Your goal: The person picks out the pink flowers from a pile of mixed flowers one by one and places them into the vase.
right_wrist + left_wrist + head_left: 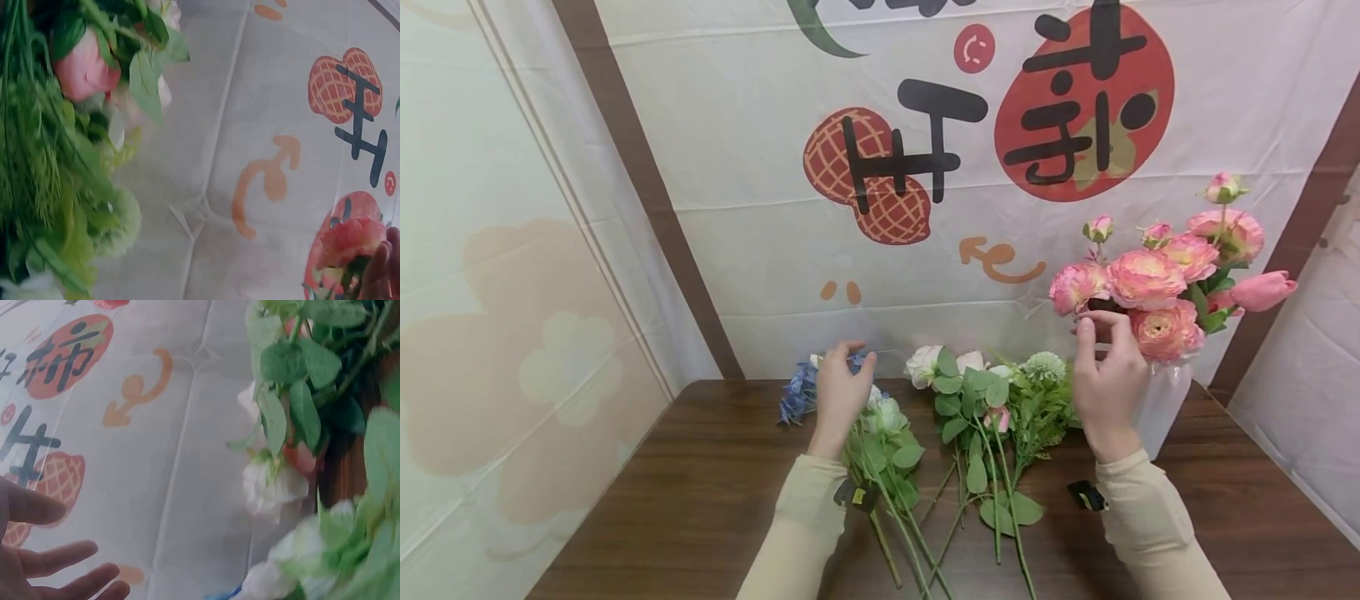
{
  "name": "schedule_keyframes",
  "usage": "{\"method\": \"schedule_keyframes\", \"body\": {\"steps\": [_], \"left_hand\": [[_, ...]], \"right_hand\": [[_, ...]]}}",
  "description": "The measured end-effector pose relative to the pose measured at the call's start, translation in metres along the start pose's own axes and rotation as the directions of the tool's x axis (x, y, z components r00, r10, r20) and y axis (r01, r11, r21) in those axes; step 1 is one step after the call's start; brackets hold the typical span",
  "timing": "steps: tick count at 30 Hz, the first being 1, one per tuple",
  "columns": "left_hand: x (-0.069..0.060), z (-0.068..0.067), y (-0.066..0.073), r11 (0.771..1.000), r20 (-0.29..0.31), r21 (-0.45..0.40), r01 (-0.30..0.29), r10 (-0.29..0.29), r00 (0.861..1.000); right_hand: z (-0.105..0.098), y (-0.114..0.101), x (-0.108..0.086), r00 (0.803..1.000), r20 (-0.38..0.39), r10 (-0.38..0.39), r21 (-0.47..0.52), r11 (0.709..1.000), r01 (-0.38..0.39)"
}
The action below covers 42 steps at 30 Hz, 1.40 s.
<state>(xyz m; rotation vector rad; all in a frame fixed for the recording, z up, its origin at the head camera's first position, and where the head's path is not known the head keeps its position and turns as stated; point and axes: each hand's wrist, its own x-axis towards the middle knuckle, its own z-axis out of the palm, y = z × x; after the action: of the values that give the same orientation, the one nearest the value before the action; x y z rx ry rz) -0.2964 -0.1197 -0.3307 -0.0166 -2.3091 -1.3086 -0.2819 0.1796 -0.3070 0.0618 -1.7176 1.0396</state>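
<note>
My left hand (pixel 844 390) is raised over the left flowers, fingers spread and holding nothing; the left wrist view shows its fingers (pixel 69 556) apart before the backdrop. Below and beside it are a blue flower (pixel 799 392) and a whitish-green flower (pixel 886 417) with long stems. My right hand (pixel 1111 383) is up by the pink ranunculus flowers (pixel 1146 279), thumb and forefinger loosely bent close to the left blooms. Whether they touch a petal is unclear. The pink bunch stands in a white vase (pixel 1163 408), partly hidden by this hand. In the right wrist view, fingertips sit beside a pink bloom (pixel 351 240).
White roses (pixel 923 367), a round pale green flower (pixel 1045 367) and green leafy sprays (pixel 1037 412) lie mid-table, stems toward the front edge. The brown wooden table (pixel 700 483) meets a printed cloth backdrop (pixel 737 208). A pink tulip (pixel 1264 292) leans right from the vase.
</note>
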Motion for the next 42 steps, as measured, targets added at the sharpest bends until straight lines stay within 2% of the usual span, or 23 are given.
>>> {"method": "schedule_keyframes", "body": {"steps": [5, 10, 12, 17, 24, 31, 36, 38, 42], "left_hand": [[-0.002, 0.017, 0.005, 1.0, 0.01, 0.001, 0.017, -0.017, 1.0], [-0.003, 0.035, 0.008, 0.996, 0.026, -0.031, 0.08, -0.079, 0.997], [-0.003, 0.04, 0.008, 0.993, 0.037, -0.041, 0.106, -0.105, 0.994], [-0.004, 0.057, 0.007, 0.991, 0.068, -0.034, 0.13, -0.127, 0.99], [-0.005, 0.079, 0.001, 0.99, 0.128, 0.038, 0.139, -0.143, 0.981], [-0.01, 0.093, 0.001, 0.986, 0.252, 0.094, 0.137, -0.157, 0.955], [-0.015, 0.101, 0.001, 0.982, 0.326, 0.128, 0.135, -0.171, 0.93], [-0.017, 0.105, -0.001, 0.98, 0.36, 0.158, 0.119, -0.17, 0.917], [-0.02, 0.112, -0.004, 0.975, 0.439, 0.219, 0.043, -0.138, 0.888]], "right_hand": [[0.013, 0.004, -0.005, 0.992, 0.116, 0.051, -0.056, 0.997, -0.045], [0.024, 0.006, -0.009, 0.976, 0.196, 0.091, -0.088, 0.993, -0.075], [0.028, 0.007, -0.011, 0.966, 0.235, 0.109, -0.101, 0.991, -0.088], [0.034, 0.009, -0.016, 0.933, 0.312, 0.176, -0.145, 0.98, -0.137], [0.041, 0.007, -0.014, 0.884, 0.384, 0.266, -0.194, 0.959, -0.205], [0.049, 0.004, -0.016, 0.854, 0.425, 0.299, -0.198, 0.952, -0.235], [0.051, 0.003, -0.018, 0.848, 0.443, 0.291, -0.208, 0.953, -0.218], [0.051, 0.003, -0.019, 0.847, 0.448, 0.285, -0.211, 0.955, -0.21], [0.052, 0.003, -0.021, 0.844, 0.459, 0.279, -0.207, 0.957, -0.204]]}}
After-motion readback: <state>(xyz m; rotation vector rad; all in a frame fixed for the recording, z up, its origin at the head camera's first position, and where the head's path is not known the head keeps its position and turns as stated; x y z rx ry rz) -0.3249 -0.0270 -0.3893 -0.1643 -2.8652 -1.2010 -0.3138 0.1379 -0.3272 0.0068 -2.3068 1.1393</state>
